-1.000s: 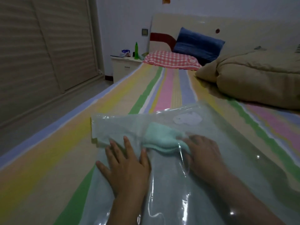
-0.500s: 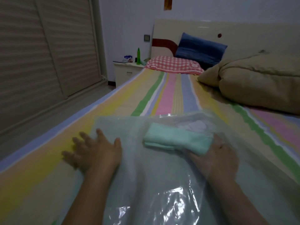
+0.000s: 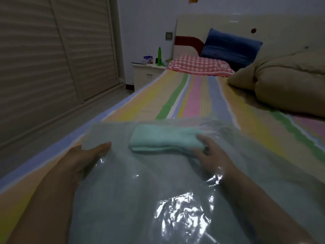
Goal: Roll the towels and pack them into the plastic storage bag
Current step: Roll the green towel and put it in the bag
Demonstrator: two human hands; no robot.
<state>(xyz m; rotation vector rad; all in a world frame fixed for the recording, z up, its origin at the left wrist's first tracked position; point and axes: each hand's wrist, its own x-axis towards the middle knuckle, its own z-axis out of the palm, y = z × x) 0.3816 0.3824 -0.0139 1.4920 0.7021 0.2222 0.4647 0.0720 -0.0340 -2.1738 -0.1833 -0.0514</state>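
The left hand (image 3: 84, 159) pinches the left edge of the plastic storage bag (image 3: 123, 208), its thumb (image 3: 103, 145) lying on top of the clear film and its fingers hidden beneath it. In the head view, the only one we have, the right hand (image 3: 212, 159) appears to be inside the bag, since shiny film creases over its wrist. Its fingers rest against the right end of the towel (image 3: 163, 140), and through the hazy plastic we cannot tell whether they grasp it or merely touch it. The towel is pale mint green, rolled into a short log, and lies crosswise in the far part of the bag, between the two hands. The bag lies flat on a bed (image 3: 193, 95) covered by a sheet striped in yellow, green, pink and blue. Well beyond it are a red checked pillow (image 3: 198, 66), a blue pillow (image 3: 230, 44) and, to the right, a bunched beige quilt (image 3: 290, 81). A nightstand (image 3: 147, 74) with a green bottle (image 3: 159, 56) stands beside the bed's head. We judge the task partly done: one towel is rolled and sits in the bag. We see no other towels, rolled or loose, so we cannot say how many remain. The bag's opening is out of view toward the person, and nothing shows it closed.
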